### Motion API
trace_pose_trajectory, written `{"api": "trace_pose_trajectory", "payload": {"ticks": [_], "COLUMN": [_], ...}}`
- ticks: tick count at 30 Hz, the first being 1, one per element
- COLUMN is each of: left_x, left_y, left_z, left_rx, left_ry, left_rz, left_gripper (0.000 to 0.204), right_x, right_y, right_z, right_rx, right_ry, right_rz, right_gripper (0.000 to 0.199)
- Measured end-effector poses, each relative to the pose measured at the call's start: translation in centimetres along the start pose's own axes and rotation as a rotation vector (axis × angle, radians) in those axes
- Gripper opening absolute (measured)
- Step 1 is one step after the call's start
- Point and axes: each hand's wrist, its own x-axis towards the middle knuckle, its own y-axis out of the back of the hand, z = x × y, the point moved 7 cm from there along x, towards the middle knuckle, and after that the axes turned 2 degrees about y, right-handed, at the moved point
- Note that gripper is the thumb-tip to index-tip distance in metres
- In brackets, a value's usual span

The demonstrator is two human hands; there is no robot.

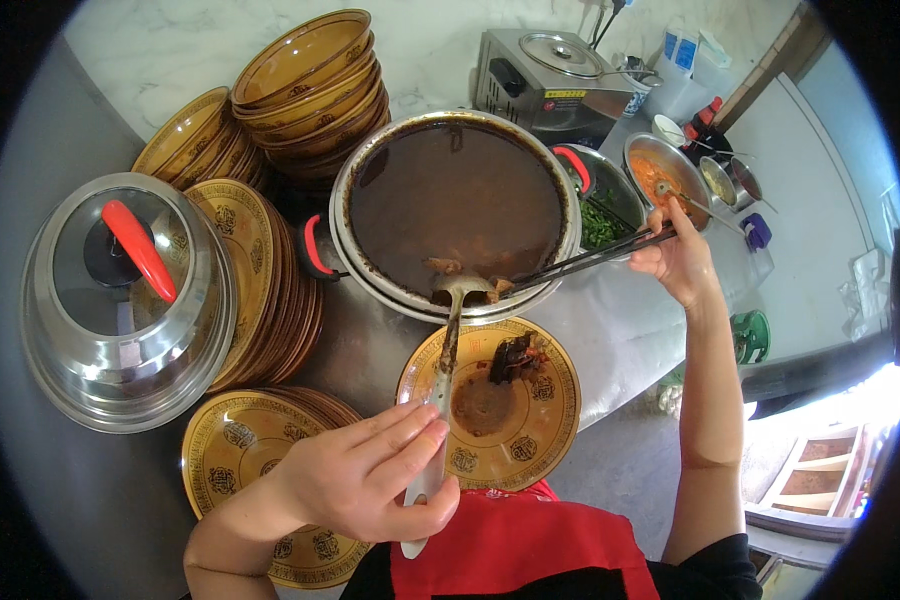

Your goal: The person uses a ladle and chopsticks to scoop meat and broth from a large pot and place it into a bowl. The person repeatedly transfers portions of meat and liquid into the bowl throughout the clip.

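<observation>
Ahead-left of the left grip, a red-handled lid sits beside stacked plates; that grip clasps a ladle, its bowl ahead at the near side of a broth pot; ahead-right lies a plate with food; farther right, the right grip pinches black chopsticks, tips beside the ladle's bowl

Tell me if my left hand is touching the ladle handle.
Touching. The head view shows it plainly: the left hand has its fingers closed around the lower part of the ladle handle.
</observation>
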Motion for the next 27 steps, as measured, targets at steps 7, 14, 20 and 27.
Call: {"api": "trace_pose_trajectory", "payload": {"ticks": [7,14,20,27], "left_x": [0.0,0.2,0.3,0.3], "left_y": [-0.4,-0.3,-0.4,-0.5], "left_z": [0.5,0.5,0.4,0.3], "left_rx": [0.027,0.009,0.006,0.014], "left_ry": [-0.050,-0.038,-0.015,-0.028], "left_rz": [-0.024,-0.033,-0.018,-0.032], "left_gripper": [0.013,0.014,0.015,0.015], "right_x": [-1.9,-6.7,-8.9,-8.3], "right_y": [-3.4,-13.1,-18.1,-19.7], "right_z": [-4.4,-5.1,-4.8,-4.0], "right_rx": [-0.202,-0.733,-1.302,-1.425], "right_ry": [0.183,0.378,0.569,0.534], "right_rz": [-0.017,-0.379,-0.608,-0.731], "right_gripper": [0.046,0.035,0.021,0.022]}}
